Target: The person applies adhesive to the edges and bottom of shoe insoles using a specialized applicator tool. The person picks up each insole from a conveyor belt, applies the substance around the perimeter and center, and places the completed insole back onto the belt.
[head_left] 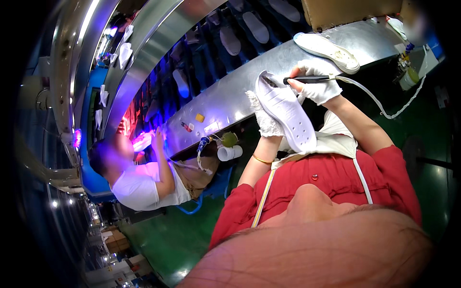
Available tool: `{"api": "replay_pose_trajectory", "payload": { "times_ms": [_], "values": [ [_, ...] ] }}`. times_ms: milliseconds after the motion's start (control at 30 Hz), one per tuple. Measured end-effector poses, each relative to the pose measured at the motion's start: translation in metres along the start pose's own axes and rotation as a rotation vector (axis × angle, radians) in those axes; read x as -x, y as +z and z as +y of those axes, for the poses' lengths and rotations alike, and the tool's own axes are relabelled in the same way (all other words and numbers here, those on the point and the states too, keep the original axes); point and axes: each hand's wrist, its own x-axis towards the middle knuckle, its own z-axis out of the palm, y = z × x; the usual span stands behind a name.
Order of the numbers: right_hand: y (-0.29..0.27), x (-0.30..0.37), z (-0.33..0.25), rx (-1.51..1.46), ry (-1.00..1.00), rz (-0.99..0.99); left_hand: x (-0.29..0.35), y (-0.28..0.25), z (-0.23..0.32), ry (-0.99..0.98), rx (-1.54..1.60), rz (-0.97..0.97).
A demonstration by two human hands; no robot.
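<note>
My left hand (pixel 267 120), in a white knit glove, is closed round a white shoe upper (pixel 290 113) held above my lap. Its opening points away from me, and the toe with several small holes is nearest my body. In a white glove with bare fingertips, my right hand (pixel 322 90) grips a black pen-like tool (pixel 309 78). A pale hose (pixel 370 98) runs from the tool's back end to the right. The tool's front end is beside the shoe's opening; whether they touch I cannot tell. A second white shoe (pixel 326 50) lies on the metal ledge just beyond my right hand.
The metal ledge (pixel 230 103) runs along a dark conveyor carrying several soles (pixel 255 27). A co-worker (pixel 149 185) sits at the left under purple light. A hanging green-capped container (pixel 229 139) and white cup (pixel 229 153) are left of me. A cardboard box (pixel 353 12) stands at the back.
</note>
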Motion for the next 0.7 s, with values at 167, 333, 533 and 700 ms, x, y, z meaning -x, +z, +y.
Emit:
{"api": "replay_pose_trajectory", "payload": {
  "times_ms": [167, 333, 533, 700],
  "values": [
    [0.009, 0.001, 0.009, 0.23, -0.298, 0.156, -0.025, -0.022, -0.021, 0.462, -1.156, -0.044],
    [0.013, 0.014, 0.01, -0.099, 0.004, -0.046, -0.019, -0.028, -0.011, 0.018, -0.197, -0.058],
    [0.011, 0.025, 0.006, 0.159, -0.257, -0.049, -0.026, -0.048, 0.001, 0.039, -0.181, 0.042],
    [0.007, 0.037, -0.003, 0.021, 0.096, -0.116, -0.021, -0.05, 0.01, -0.025, -0.155, -0.023]
  ]
}}
